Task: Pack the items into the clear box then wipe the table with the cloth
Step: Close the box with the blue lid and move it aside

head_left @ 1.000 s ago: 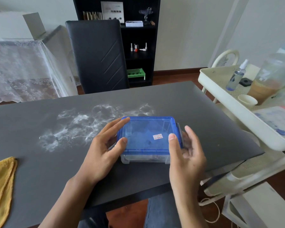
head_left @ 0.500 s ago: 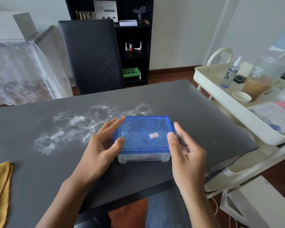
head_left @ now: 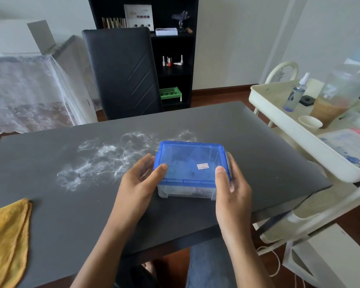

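On dark table [head_left: 50, 204], clear box [head_left: 190, 169] sits between both hands.

Translucent glossy blue plastic lid [head_left: 190, 161] on a clear plastic box [head_left: 185, 191] at centre, matt dark smooth table [head_left: 247, 142] smeared with white powdery residue [head_left: 104, 159], soft yellow cloth [head_left: 6, 231] lower left, cream plastic cart [head_left: 299, 142] at right.

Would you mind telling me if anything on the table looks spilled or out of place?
Yes: white powder is smeared across the dark table, left of and behind the clear box. It looks like an unwiped spill.
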